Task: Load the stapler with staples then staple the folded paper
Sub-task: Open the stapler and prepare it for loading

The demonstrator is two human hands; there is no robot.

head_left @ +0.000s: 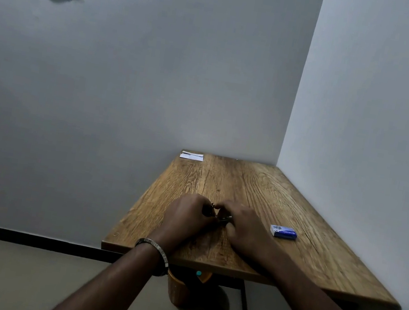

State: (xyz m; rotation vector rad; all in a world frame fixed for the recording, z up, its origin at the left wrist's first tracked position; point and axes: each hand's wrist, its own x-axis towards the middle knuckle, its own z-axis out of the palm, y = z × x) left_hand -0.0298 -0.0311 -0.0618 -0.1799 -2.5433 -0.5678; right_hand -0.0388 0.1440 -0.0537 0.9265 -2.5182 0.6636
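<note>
Wooden table [284, 203] | dark metal stapler [223, 219] mostly hidden | left hand [186, 216], right hand [246, 229] gripping it

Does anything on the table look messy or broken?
Nothing stands out. The folded paper lies flat at the table's far left corner, the blue staple box sits closed, and both hands hold the stapler mid-table.
</note>
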